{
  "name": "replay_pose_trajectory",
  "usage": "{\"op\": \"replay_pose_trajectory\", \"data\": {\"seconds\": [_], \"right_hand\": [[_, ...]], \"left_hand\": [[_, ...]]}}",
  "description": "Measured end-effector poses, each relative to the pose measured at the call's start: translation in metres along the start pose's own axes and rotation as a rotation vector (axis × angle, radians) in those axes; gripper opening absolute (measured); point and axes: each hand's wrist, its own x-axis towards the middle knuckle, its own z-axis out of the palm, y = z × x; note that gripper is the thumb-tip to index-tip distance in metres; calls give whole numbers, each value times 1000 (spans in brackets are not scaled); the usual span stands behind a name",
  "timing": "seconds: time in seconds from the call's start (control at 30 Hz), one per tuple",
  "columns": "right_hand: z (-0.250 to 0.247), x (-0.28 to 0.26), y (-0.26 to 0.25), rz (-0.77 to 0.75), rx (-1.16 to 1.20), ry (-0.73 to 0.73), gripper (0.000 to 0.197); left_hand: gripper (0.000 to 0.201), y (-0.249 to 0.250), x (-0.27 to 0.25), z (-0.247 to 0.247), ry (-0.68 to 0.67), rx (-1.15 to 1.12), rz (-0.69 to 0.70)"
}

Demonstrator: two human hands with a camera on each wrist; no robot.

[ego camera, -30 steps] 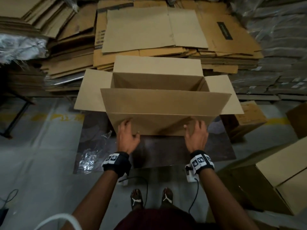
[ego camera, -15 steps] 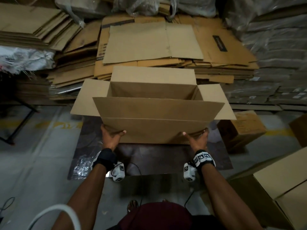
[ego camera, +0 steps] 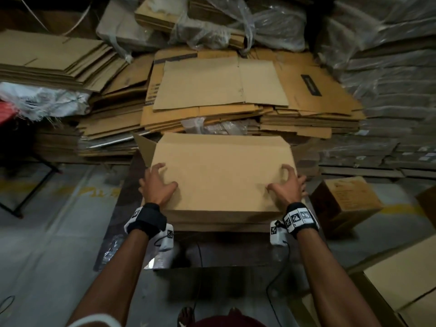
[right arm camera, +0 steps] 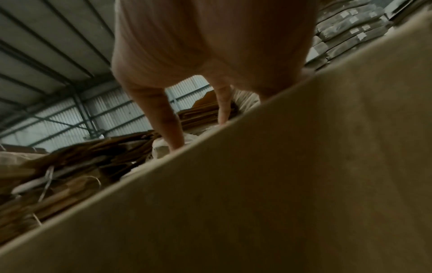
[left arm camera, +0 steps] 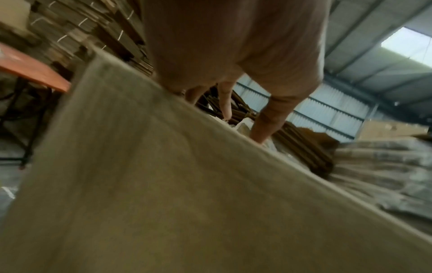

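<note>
A plain brown cardboard box point(ego camera: 221, 175) lies on a dark floor mat point(ego camera: 127, 199) with a broad flat panel facing up; one flap point(ego camera: 144, 147) sticks out at its far left corner. My left hand point(ego camera: 157, 182) rests on the panel's left side, fingers spread and arched, tips touching the cardboard. My right hand point(ego camera: 286, 185) does the same at the right edge, its outer fingers over the side. The left wrist view shows the fingers point(left arm camera: 266, 118) standing on the panel point(left arm camera: 163, 184); the right wrist view shows fingers point(right arm camera: 168, 120) on the panel point(right arm camera: 280, 184). The box's inside is hidden.
Stacks of flattened cardboard point(ego camera: 212, 90) rise just behind the box. Plastic-wrapped bundles point(ego camera: 389, 90) fill the right. A small brown box point(ego camera: 344, 204) sits on the floor to the right, a larger box point(ego camera: 401, 279) at the lower right. A black-legged table point(ego camera: 23, 185) stands left. Crumpled plastic point(ego camera: 113, 246) lies by the mat.
The box stood upright with its flaps open while both hands gripped its lower front edge. It has turned over away from me, and both hands now lie on its upward panel.
</note>
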Motion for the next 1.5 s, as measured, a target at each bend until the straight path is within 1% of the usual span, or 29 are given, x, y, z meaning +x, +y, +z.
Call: {"op": "replay_pose_trajectory", "data": {"seconds": [0.07, 0.1, 0.17, 0.2, 0.27, 0.3, 0.33, 0.37, 0.43, 0.47, 0.5, 0.53, 0.57, 0.63, 0.7, 0.73, 0.8, 0.87, 0.9, 0.97, 1.03, 1.07, 1.1, 1.17, 1.23, 1.27, 1.3, 1.37, 1.5], "right_hand": [[0, 7, 6, -4, -36, -121, 97], [-2, 10, 10, -18, -58, -153, 98], [-7, 11, 17, -39, -82, -146, 96], [-8, 9, 20, -33, -87, -104, 96], [-4, -1, 29, 13, -108, 34, 101], [1, -9, 34, 51, -91, 123, 108], [8, -18, 41, 95, -13, 212, 115], [16, -30, 46, 135, 131, 294, 119], [35, -54, 60, 203, 440, 404, 114], [44, -66, 66, 235, 542, 420, 110], [53, -75, 74, 256, 608, 398, 111], [61, -83, 82, 259, 646, 344, 115], [68, -88, 90, 255, 650, 278, 119], [74, -89, 102, 237, 621, 190, 123], [73, -82, 109, 218, 631, 148, 124], [70, -77, 110, 207, 644, 130, 123], [61, -69, 104, 158, 653, 103, 113], [54, -60, 92, 118, 647, 130, 103], [50, -54, 84, 106, 649, 150, 104], [37, -38, 59, 45, 598, 185, 118], [18, -20, 26, -49, 467, 208, 132], [6, -11, 6, -84, 401, 212, 135], [-5, -2, -14, -93, 347, 215, 132], [-25, 11, -54, -87, 267, 194, 113], [-36, 22, -83, -48, 146, 121, 90], [-40, 30, -94, -29, 87, 87, 84], [-42, 35, -99, -6, 43, 54, 82], [-49, 44, -115, -8, -2, 4, 81], [-62, 55, -133, -24, -76, -90, 85]], "left_hand": [[75, -7, 9, 2, -77, 53, 15], [78, -8, 11, 2, -99, 62, 41], [82, -8, 14, 2, -86, 77, 57], [84, -7, 11, 2, -23, 102, 46], [93, -8, -6, 9, 174, 121, -2], [99, -10, -18, 15, 281, 44, -41], [103, -16, -30, 23, 376, -110, -79], [104, -26, -43, 32, 457, -302, -106], [98, -50, -64, 50, 550, -647, -163], [95, -63, -70, 58, 539, -781, -200], [94, -74, -74, 62, 478, -889, -236], [92, -79, -78, 64, 388, -928, -258], [90, -85, -80, 65, 296, -898, -248], [92, -96, -80, 65, 166, -728, -228], [98, -109, -78, 63, 127, -557, -243], [101, -113, -75, 62, 125, -528, -250], [101, -113, -69, 57, 142, -558, -219], [95, -104, -62, 53, 159, -622, -167], [93, -96, -57, 49, 171, -656, -128], [91, -72, -45, 34, 217, -677, -20], [89, -46, -26, 16, 273, -625, 96], [89, -30, -14, 6, 296, -580, 144], [89, -14, -2, -5, 303, -524, 173], [83, 21, 19, -26, 274, -401, 167], [69, 48, 35, -45, 218, -258, 136], [64, 61, 43, -54, 190, -187, 123], [62, 67, 49, -58, 168, -116, 112], [65, 81, 63, -72, 136, -27, 90], [77, 100, 81, -94, 40, 37, 39]]}}
